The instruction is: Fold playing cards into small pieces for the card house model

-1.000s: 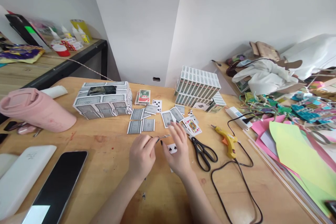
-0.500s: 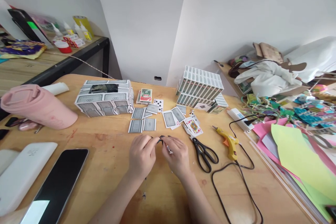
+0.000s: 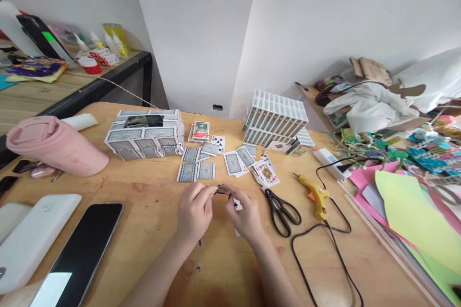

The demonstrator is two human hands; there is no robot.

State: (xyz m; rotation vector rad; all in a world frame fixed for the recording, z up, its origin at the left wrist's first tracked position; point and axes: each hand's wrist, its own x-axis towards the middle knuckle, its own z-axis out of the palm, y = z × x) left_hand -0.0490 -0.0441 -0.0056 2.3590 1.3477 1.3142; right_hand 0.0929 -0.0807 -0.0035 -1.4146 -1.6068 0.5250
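My left hand [image 3: 195, 212] pinches one end of a playing card [image 3: 223, 191], seen nearly edge-on and bowed upward. My right hand [image 3: 246, 213] has its fingers closed on the other end. Partly covered by my right hand is a white card face with a black spade [image 3: 237, 204]; whether it lies on the table or is held, I cannot tell. Beyond my hands, several grey-backed cards [image 3: 206, 170] are spread on the wood. Black-handled scissors [image 3: 282, 212] lie to the right of my right hand, their blades partly under a face card [image 3: 267, 173].
A card-covered box [image 3: 144, 141] stands at back left, a stack of card packs [image 3: 275, 117] at back right. The yellow glue gun [image 3: 316, 196] trails a black cord on the right. A pink tumbler [image 3: 57, 146], white power bank [image 3: 38, 240] and phone [image 3: 81, 254] occupy the left.
The card between my hands has become more visible and bows upward, with the fingertips slightly farther apart. More of the spade card face shows beside my right hand.
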